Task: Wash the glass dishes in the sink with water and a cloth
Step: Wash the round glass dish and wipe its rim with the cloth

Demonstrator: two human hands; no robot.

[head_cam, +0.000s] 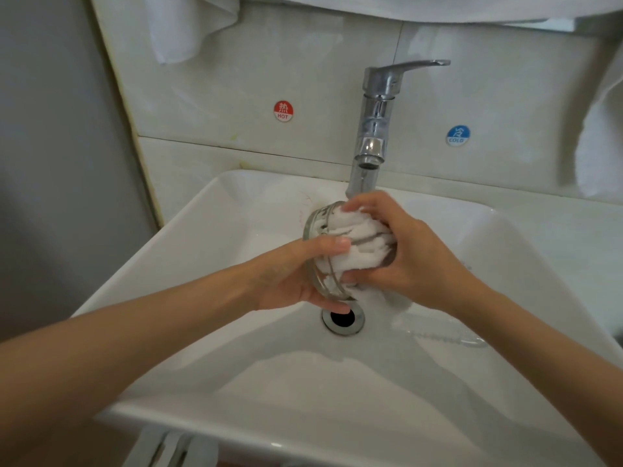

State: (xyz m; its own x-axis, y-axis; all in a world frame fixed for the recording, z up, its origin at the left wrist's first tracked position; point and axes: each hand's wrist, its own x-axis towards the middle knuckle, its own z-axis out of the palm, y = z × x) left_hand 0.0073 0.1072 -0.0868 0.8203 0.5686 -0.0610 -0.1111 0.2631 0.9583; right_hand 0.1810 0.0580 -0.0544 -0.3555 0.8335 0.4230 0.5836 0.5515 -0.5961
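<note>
- While my left hand (290, 274) curls around the glass dish (315, 227), thumb over its rim, I hold it tilted on edge just above the drain (343, 318), inside the sink (188, 251).
- My right hand (414, 257) grips the bunched white cloth (357, 241), pressed into the dish's hollow.
- Both sit right below the faucet (374, 119) spout; I cannot tell whether water runs.

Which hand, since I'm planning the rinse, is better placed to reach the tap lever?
Probably the right hand: it sits just under the tap, whose lever points right, and it only holds the cloth. The left hand's grip carries the dish.
</note>
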